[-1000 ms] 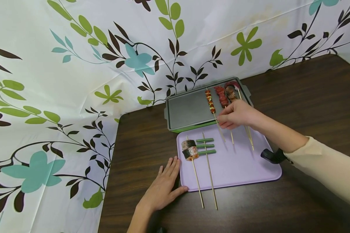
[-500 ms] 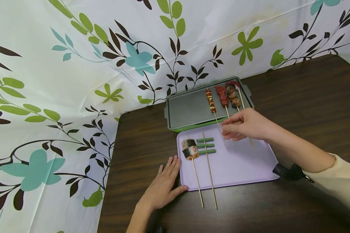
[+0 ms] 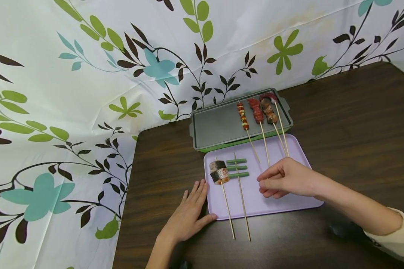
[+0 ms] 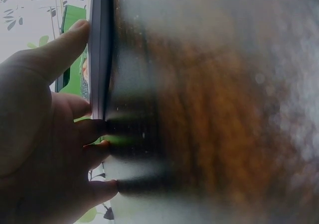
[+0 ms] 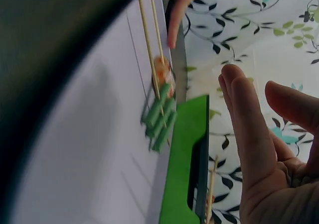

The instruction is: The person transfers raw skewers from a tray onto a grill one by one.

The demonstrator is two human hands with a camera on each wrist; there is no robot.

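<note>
My left hand (image 3: 186, 216) lies flat on the table, fingertips and thumb at the left edge of a lilac tray (image 3: 256, 201). In the left wrist view its fingers spread along the tray's side (image 4: 99, 50). My right hand (image 3: 286, 179) hovers over the tray's right part, holding nothing; the right wrist view shows its thumb apart from the fingers (image 5: 249, 129). On the tray lie a skewer of dark-skinned fish rolls (image 3: 219, 172) and a skewer of green bean pieces (image 3: 237, 168), their sticks jutting past the front edge.
Behind the tray stands a grey grill plate (image 3: 215, 129) on a green base (image 5: 182, 149). Several skewers rest on its right side: small red-and-yellow pieces (image 3: 242, 116), red meat (image 3: 256, 111), browned meat (image 3: 268, 111) and a purplish tentacle (image 3: 272, 98). A patterned cloth (image 3: 175, 33) hangs behind.
My right hand has drawn back from the skewer sticks by the grill plate, toward the tray's front right, uncovering the sticks. My left hand has stayed put.
</note>
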